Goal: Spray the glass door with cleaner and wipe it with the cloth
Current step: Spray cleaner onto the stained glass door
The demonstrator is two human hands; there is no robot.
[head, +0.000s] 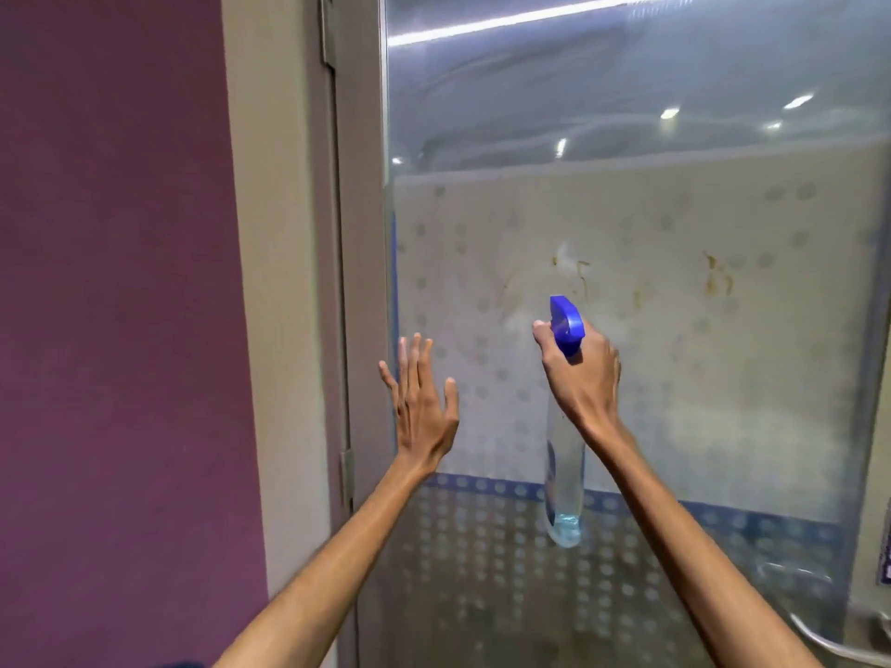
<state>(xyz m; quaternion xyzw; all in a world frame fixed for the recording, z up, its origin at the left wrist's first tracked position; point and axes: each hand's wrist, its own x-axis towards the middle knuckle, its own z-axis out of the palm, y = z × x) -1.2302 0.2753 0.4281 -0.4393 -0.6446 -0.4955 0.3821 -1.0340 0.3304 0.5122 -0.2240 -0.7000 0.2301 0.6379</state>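
Both hands are raised toward the glass door [675, 378], which fills the far right of the scene beside a grey door frame [361, 282] and a purple wall [111, 282] on the far left. Left hand [424, 407] is open and empty, fingers spread and pointing up, held near the door's left edge; whether the fingertips touch the glass is hard to judge from this angle. To its right, the right hand [581, 373] is wrapped around the neck of a clear spray bottle [564, 474], whose blue trigger head [566, 323] rises above the knuckles and faces the frosted, dotted panel. A little pale blue liquid sits in the bottle's bottom. Brownish smears [718, 277] mark the glass up and right of the nozzle. At the lower right corner is a metal door handle [839, 643].
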